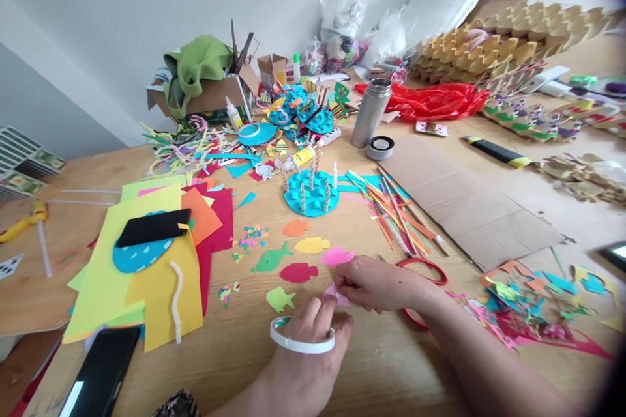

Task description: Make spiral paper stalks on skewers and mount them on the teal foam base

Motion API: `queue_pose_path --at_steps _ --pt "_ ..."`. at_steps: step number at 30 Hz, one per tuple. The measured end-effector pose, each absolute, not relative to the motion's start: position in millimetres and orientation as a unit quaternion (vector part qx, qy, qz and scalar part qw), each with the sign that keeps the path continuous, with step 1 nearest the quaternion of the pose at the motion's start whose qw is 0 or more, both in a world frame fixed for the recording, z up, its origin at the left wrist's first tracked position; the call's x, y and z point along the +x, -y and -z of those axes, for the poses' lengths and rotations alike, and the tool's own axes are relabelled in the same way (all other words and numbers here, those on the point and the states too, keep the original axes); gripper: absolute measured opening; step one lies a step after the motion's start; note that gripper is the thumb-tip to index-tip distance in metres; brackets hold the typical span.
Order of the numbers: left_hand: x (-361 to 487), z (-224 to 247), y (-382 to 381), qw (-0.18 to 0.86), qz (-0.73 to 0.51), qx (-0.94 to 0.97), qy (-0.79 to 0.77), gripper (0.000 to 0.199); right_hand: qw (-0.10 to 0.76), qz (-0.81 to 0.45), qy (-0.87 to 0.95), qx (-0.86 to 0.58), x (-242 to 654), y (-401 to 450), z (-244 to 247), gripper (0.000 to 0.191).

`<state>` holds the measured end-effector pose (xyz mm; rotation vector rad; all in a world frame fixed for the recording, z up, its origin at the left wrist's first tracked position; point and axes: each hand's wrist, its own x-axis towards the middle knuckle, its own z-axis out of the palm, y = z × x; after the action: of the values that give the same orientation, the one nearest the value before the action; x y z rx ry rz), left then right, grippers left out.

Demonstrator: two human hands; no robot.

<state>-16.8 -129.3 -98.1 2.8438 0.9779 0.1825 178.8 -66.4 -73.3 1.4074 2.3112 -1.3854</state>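
Observation:
My left hand (308,355) is closed, with a narrow white ring that looks like a roll of tape (302,343) looped around its fingers. Its fingertips meet the near edge of a pale pink paper fish (340,297). On the fish's right side is my right hand (374,283), fingers curled together on it; what the fingertips pinch is partly hidden. Just beyond lie more paper fish: bright pink (337,256), red (298,272), yellow (312,245), orange (295,228), green (274,259) and lime (280,300). Red-handled scissors (424,270) lie partly under my right forearm.
Behind the fish stands a blue paper disc (312,194) with twisted upright posts. Paper strips (401,208), cardboard (464,195) and scraps (533,300) lie right. Coloured sheets (122,221) and phones (100,374) are left. A metal flask (372,112) stands farther back.

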Motion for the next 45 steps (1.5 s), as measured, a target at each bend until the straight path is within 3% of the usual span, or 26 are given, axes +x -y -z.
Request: queue_pose_path --at_steps 36,45 --pt "-12 93 126 0.055 -0.019 0.944 -0.325 0.028 0.029 0.434 -0.758 0.485 176 69 72 0.015" --pt "-8 97 128 0.051 -0.011 0.945 -0.323 0.026 0.008 0.483 -0.724 0.492 182 72 80 0.029"
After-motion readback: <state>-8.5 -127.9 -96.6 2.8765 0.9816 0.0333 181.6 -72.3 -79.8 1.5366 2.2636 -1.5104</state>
